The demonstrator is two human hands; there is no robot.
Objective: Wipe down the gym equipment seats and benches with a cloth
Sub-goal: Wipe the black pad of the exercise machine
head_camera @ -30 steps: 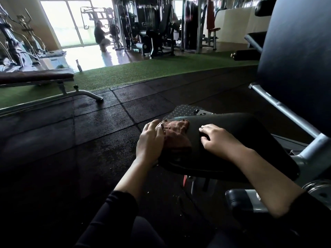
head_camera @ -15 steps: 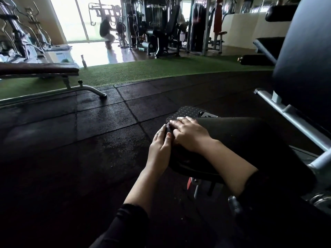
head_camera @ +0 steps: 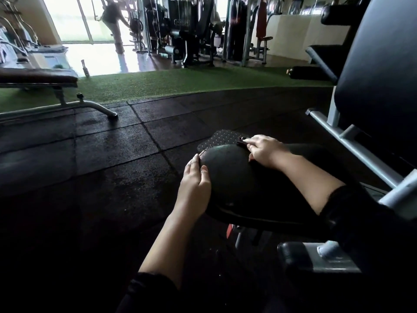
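Observation:
A black padded seat (head_camera: 234, 184) of a gym machine lies in front of me. My left hand (head_camera: 195, 181) rests on its left edge, fingers straight along the side and thumb on top. My right hand (head_camera: 265, 151) lies over the seat's far edge with its fingers arched over the cloth (head_camera: 242, 141). Only a dark sliver of that cloth shows at the fingertips; the rest is hidden under the hand. The black backrest (head_camera: 381, 91) rises at the right on a grey frame.
A studded footplate (head_camera: 222, 137) lies on the rubber floor just beyond the seat. A flat bench (head_camera: 38, 79) stands at the left on the green turf. A person (head_camera: 112, 23) moves among weight machines at the far windows. A padded roller (head_camera: 293, 251) sits below the seat.
My right hand has slid with the cloth from the seat's left front corner to its far right edge. The left hand has stayed on the left edge. The view moved closer.

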